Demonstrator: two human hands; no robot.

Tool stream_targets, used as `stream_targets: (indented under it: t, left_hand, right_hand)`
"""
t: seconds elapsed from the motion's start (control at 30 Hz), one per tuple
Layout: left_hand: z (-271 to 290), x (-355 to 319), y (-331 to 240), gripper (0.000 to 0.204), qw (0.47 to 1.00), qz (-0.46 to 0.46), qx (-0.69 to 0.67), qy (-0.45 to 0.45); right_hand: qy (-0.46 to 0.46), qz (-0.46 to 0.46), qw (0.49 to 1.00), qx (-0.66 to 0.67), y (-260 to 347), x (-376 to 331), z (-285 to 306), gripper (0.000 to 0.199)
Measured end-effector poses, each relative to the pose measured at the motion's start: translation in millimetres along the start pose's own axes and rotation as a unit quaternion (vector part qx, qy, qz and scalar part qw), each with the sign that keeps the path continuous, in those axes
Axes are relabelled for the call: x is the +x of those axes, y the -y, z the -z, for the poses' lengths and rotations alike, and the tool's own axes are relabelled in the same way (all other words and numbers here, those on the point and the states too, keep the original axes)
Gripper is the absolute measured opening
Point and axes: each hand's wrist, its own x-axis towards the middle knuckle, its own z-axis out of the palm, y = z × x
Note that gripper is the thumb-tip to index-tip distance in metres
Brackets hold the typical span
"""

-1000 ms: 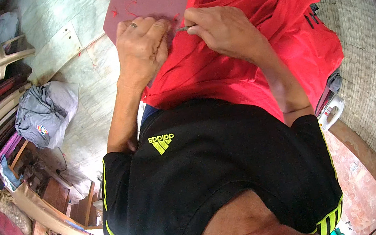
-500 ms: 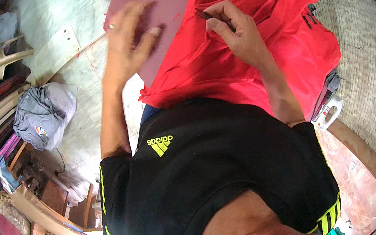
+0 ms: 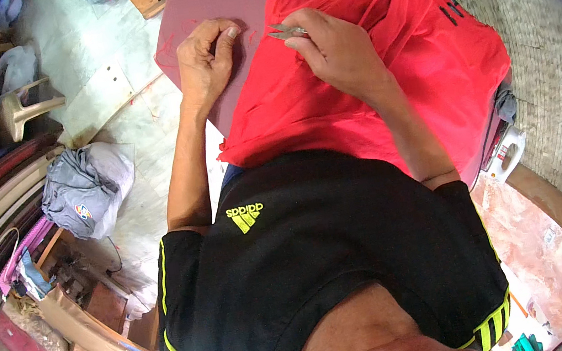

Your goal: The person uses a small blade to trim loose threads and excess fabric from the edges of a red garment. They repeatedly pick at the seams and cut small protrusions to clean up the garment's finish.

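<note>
Your right hand (image 3: 332, 53) is pinching small metal thread snips (image 3: 286, 30), blades just beyond your fingertips over the red fabric garment (image 3: 382, 75); your left hand (image 3: 204, 60) is curling narrow, perhaps holding thread

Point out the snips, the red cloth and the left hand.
snips (image 3: 286, 30), head view, on the metal blades jutting from the right hand.
red cloth (image 3: 414, 49), head view, on its flat middle.
left hand (image 3: 204, 60), head view, on the back of the hand.
</note>
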Motion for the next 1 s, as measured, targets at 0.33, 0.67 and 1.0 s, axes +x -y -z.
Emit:
stream_targets:
  t: [0.33,0.67,1.0]
  left_hand:
    - [-2,-3,-9,0.008,0.998,0.040,-0.053,-0.013]
    - [-5,-4,-3,0.011,0.997,0.023,-0.066,-0.025]
    - [34,-24,-3,0.009,0.965,-0.075,0.224,-0.112]
  right_hand:
    - [0.054,0.014,0.991,-0.123,11,21,1,0.017]
    - [0.027,0.068,0.984,-0.163,6,26,-1,0.015]
    - [-0.019,-0.054,0.997,0.042,-14,3,15,0.019]
